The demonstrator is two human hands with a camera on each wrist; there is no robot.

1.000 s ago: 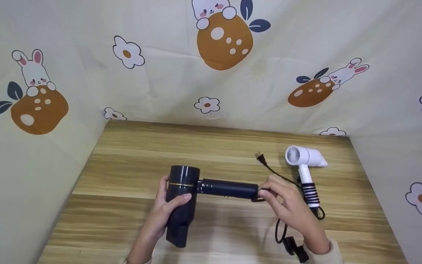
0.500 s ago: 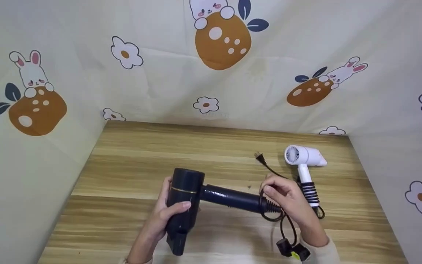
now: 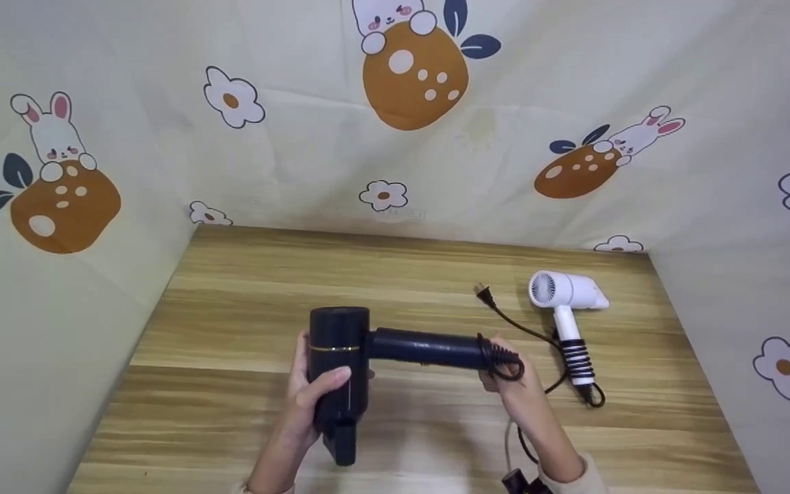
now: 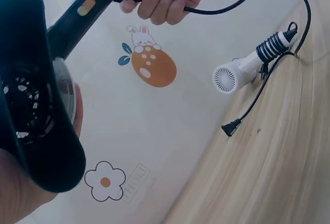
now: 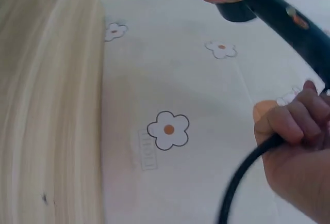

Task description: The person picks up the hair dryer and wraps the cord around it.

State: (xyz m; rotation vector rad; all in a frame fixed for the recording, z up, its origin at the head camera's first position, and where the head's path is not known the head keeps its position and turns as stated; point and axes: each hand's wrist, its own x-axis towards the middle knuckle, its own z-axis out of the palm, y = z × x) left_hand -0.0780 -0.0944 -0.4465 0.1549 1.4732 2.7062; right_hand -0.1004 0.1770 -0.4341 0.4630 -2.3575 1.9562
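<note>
A dark hair dryer [image 3: 338, 329] with a thin gold band is held in the air, its handle [image 3: 429, 348] pointing right. My left hand [image 3: 302, 405] grips the barrel, thumb across the near side. At the handle's end, a loop of black cord [image 3: 509, 376] circles the ribbed strain relief. My right hand [image 3: 522, 401] is just below and partly behind that end. In the right wrist view, its curled fingers hold the cord [image 5: 240, 175]. From that hand, the left wrist view shows the cord [image 4: 221, 11] running out toward the table.
On the right of the wooden table [image 3: 244, 295] lies a white hair dryer [image 3: 580, 293], black coils [image 3: 578, 360] around its handle. A two-pronged plug [image 3: 484, 295] lies left of it on a black cord. Patterned cloth [image 3: 299, 158] surrounds the table.
My right hand has gone from above the handle's end to beneath it, and the cord loop has come around that end. The dark hair dryer's handle dipped, then levelled again.
</note>
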